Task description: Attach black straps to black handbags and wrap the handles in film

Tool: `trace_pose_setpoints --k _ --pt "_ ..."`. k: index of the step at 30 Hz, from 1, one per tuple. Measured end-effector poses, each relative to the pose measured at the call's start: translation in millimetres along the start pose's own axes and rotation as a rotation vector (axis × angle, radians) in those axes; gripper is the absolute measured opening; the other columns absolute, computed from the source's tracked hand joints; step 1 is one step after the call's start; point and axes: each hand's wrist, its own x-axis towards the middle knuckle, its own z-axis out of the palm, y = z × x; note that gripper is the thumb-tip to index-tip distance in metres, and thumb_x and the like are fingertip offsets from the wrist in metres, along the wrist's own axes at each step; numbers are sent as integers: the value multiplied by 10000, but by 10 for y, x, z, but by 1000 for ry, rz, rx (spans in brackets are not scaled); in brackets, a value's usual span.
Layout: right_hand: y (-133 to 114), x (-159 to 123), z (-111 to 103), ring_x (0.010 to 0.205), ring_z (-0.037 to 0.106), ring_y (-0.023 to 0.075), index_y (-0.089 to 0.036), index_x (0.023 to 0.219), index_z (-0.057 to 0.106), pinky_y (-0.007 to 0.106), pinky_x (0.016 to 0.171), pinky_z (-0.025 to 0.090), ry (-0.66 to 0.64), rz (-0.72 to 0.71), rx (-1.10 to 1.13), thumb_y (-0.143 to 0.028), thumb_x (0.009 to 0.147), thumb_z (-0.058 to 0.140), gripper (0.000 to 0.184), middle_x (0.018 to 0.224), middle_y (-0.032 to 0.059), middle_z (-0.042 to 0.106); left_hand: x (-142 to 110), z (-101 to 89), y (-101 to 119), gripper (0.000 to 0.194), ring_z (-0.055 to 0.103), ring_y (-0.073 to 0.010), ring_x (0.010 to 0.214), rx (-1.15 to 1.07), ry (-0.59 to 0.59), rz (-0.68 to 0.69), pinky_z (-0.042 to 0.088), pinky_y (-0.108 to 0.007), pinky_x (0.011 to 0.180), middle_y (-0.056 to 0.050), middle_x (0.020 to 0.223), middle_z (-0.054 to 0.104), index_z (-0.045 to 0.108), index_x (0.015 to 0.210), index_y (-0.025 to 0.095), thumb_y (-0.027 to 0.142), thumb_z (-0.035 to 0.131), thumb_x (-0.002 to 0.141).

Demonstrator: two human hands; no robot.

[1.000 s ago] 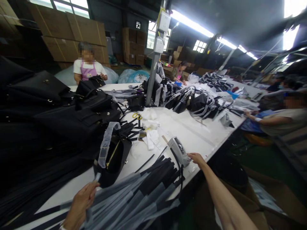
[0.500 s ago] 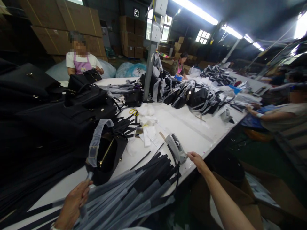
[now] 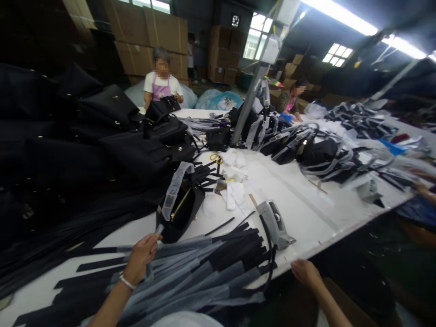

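My left hand [image 3: 141, 254] is closed around the film-wrapped end of a bag strap [image 3: 159, 230]. That strap belongs to a black handbag [image 3: 181, 230], which stands with its top open and a gold zip showing. Another film-covered strap length with a buckle arches over the bag. My right hand [image 3: 305, 273] is closed at the table's near edge, its fingers curled; whatever they may pinch is too small to make out. Just beyond it sits a grey tape dispenser [image 3: 274, 223], apart from the hand. Many black straps [image 3: 207, 268], partly wrapped in film, lie fanned out beside my left hand.
Black bags [image 3: 132, 154] are heaped on the left. Yellow-handled scissors [image 3: 216, 158] and white paper pieces [image 3: 235, 195] lie mid-table. A metal post [image 3: 248, 104] rises from the table. More bags [image 3: 316, 152] lie beyond it. Co-workers sit around the table.
My right hand has come away from the tape dispenser's front end, toward the table's near edge. My left hand still holds the strap. The view has turned left.
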Motion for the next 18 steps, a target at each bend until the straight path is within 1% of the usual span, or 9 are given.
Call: trace_pose_setpoints --k 1,3,4,6,8,10,12,14,18 --pt "-121 -56 79 728 618 175 -158 846 631 333 657 528 -90 -23 28 -369 860 584 216 828 42 648 -9 -4 -15 518 233 -31 365 7 -15 13 148 -145 365 111 440 309 591 730 141 623 673 560" --pt "-491 -198 349 630 593 172 -172 686 607 316 613 508 -283 -84 87 -410 826 596 276 671 26 625 -26 -6 -50 500 229 -37 364 57 -21 49 147 -154 373 114 435 285 568 707 151 639 617 605" --pt "-740 -297 534 620 586 169 -180 661 599 305 616 497 -388 -130 144 -429 810 601 290 648 21 620 -28 -7 -71 494 233 -43 366 100 -46 76 159 -163 374 111 433 286 558 701 156 647 569 642" --pt "-1322 -566 960 654 580 159 -186 701 613 282 654 473 -609 -242 325 -462 784 617 289 683 14 633 -13 -14 -117 461 250 -50 372 121 -28 89 176 -176 381 102 433 308 554 682 158 618 552 676" --pt "-1907 -893 1405 657 566 151 -180 698 625 269 673 454 -739 -317 453 -462 767 637 291 674 15 637 14 -34 -164 423 258 -58 375 142 -16 99 183 -189 388 99 431 315 557 683 162 584 534 710" --pt "-2374 -1182 1816 654 564 147 -177 705 630 266 670 450 -844 -333 568 -463 745 660 290 680 20 648 37 -63 -201 388 264 -66 386 166 -17 124 192 -200 400 97 427 321 557 675 166 549 524 732" --pt "-2666 -1358 2159 630 563 139 -176 713 630 264 651 454 -882 -280 649 -462 707 696 294 674 16 652 54 -97 -222 356 284 -74 418 192 -21 166 216 -207 426 91 442 336 542 639 169 511 532 737" --pt "-2807 -1418 2408 586 551 127 -170 692 630 256 613 449 -835 -222 680 -467 669 725 312 643 10 643 72 -133 -230 340 317 -82 473 216 -19 220 246 -210 465 81 477 355 507 585 171 475 550 731" --pt "-2897 -1410 2673 527 534 121 -155 638 634 251 550 435 -673 -173 649 -485 606 754 353 586 11 633 105 -194 -224 326 371 -101 560 256 -27 304 292 -215 535 65 528 391 483 552 171 426 544 746"
